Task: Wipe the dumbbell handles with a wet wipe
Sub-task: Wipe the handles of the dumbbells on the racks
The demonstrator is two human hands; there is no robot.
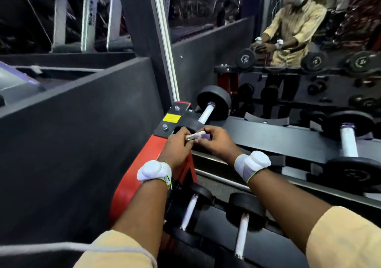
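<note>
Head view: both hands meet just above the top left corner of a dumbbell rack point(268, 141). The left hand point(179, 144) has its fingers curled and pinches the left end of a small packet point(199, 136), white and purple. The right hand point(216, 141) is curled the same way and pinches the packet's right end. Whether a wet wipe is already out of it cannot be told, since the fingers cover most of it. Each wrist carries a white band with a rounded pod, the left band point(153, 170) and the right band point(251, 164), and beige sleeves show at the bottom edge.

Just beyond the hands, the nearest dumbbell point(206, 114) lies on the top tier, its pale handle pointing away towards a black end weight. A second top-tier dumbbell point(348, 141) lies well apart to the right. On the lower tier, beneath the forearms, two smaller dumbbells lie side by side, one at the left point(188, 212) and one beside it point(241, 234). No hand touches any handle.

The rack's red side frame point(132, 185) stands against a dark grey wall point(72, 133), with a yellow sticker point(171, 117) on the black bracket near the left hand. A mirror point(206, 46) behind the rack reflects the person and more dumbbells.
</note>
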